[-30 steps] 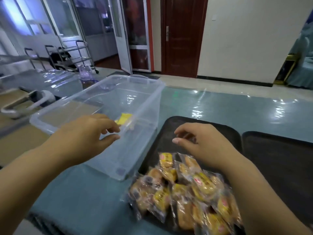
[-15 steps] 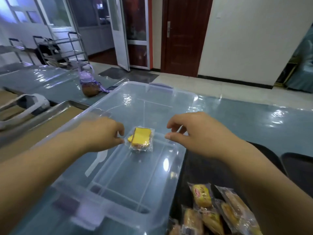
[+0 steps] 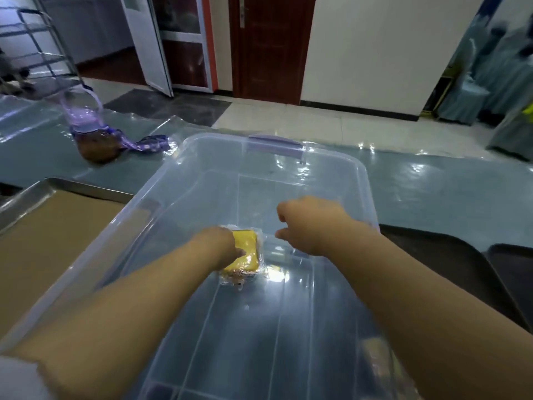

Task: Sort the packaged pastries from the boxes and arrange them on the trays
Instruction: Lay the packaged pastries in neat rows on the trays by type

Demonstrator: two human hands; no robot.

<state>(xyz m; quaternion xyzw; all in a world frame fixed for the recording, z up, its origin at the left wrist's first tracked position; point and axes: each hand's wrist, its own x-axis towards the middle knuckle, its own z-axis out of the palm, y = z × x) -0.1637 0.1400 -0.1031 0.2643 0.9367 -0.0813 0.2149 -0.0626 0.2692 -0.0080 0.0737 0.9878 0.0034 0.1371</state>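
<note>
Clear plastic box (image 3: 331, 168) sits on a table under glossy blue-grey sheeting (image 3: 432, 192). Metal tray (image 3: 26, 197) just left of it, dark trays (image 3: 432, 243) to its right. Further off, a purple bottle (image 3: 86, 125) on the sheeting, then tiled floor and a dark wooden door (image 3: 271, 44). Left hand (image 3: 222, 243) rests fingers-down on the yellow packaged pastry (image 3: 245, 255) on the box floor; whether it is gripped is unclear. Right hand (image 3: 308, 223) hovers just beside it, fingers loosely curled, empty.
</note>
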